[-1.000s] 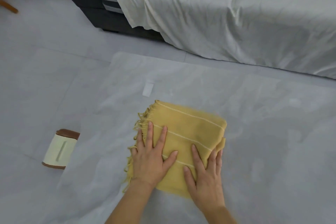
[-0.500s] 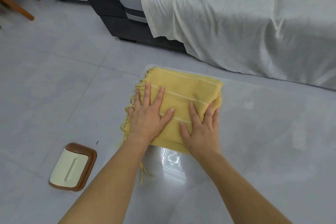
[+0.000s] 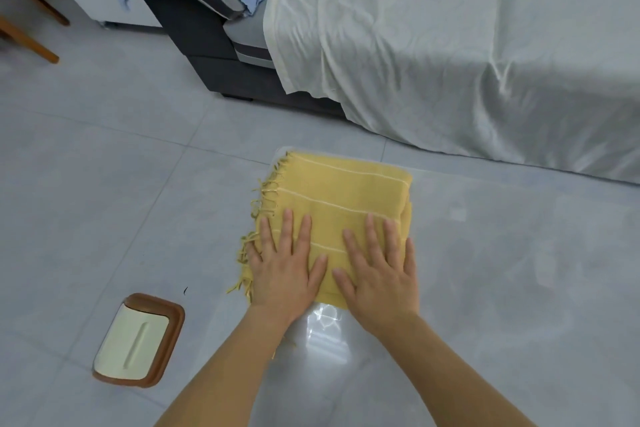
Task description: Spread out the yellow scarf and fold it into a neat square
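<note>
scarf: yellow scarf [image 3: 346, 198] folded into a rough square on the floor, fringe sticking out on its left
left hand [image 3: 284, 270]: flat, fingers straight, pressing the near part
right hand [image 3: 379, 274]: same, flat beside it
hidden: scarf's near edge under both palms

The folded yellow fringed scarf [image 3: 346, 191] lies on the grey tiled floor [image 3: 104, 184], your left grip [image 3: 284, 274] and right grip [image 3: 381, 274] on its near half. The brown-rimmed cream tray [image 3: 138, 340] lies to its left and the sheet-draped sofa [image 3: 450, 62] behind it.
</note>
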A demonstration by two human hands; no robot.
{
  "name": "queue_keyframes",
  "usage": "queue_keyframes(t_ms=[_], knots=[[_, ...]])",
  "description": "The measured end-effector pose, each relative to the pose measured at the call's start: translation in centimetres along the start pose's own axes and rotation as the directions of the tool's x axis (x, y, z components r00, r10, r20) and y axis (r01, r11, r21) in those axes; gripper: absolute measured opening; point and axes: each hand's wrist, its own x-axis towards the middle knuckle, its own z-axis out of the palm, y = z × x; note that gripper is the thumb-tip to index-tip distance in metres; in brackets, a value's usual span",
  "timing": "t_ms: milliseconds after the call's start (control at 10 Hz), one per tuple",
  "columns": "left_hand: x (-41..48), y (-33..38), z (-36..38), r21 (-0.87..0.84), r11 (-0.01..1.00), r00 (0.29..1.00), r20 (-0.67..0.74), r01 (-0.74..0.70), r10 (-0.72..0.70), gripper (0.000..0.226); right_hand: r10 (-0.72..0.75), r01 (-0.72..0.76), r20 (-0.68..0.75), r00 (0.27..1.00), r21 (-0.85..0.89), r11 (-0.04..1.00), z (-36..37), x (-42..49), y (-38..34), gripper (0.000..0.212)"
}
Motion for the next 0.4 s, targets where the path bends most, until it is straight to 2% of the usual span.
queue_keyframes(t_ms=[100, 200, 300, 400], knots=[[-0.1, -0.1, -0.2, 0.023, 1.000, 0.997, 0.070, 0.021, -0.022, 0.073, 0.017, -0.018, 0.234, 0.972, 0.003, 1.000, -0.2, 0.7, 0.7, 0.079], [0.0, 0.5, -1.4, 0.041, 0.999, 0.985, 0.171, 0.025, -0.032, 0.076, -0.016, 0.025, 0.375, 0.927, -0.018, 1.000, -2.3, 1.1, 0.7, 0.087], [-3.3, 0.8, -1.8, 0.043, 0.999, 0.981, 0.193, -0.013, 0.005, 0.079, -0.099, 0.113, 0.398, 0.912, -0.010, 0.994, -3.3, -1.8, 1.9, 0.076], [-10.8, 2.4, -1.1, -0.074, 0.990, 0.989, 0.083, -0.120, 0.126, 0.080, -0.202, 0.206, 0.202, 0.958, -0.001, 0.979, -3.5, -8.3, 2.8, 0.073]])
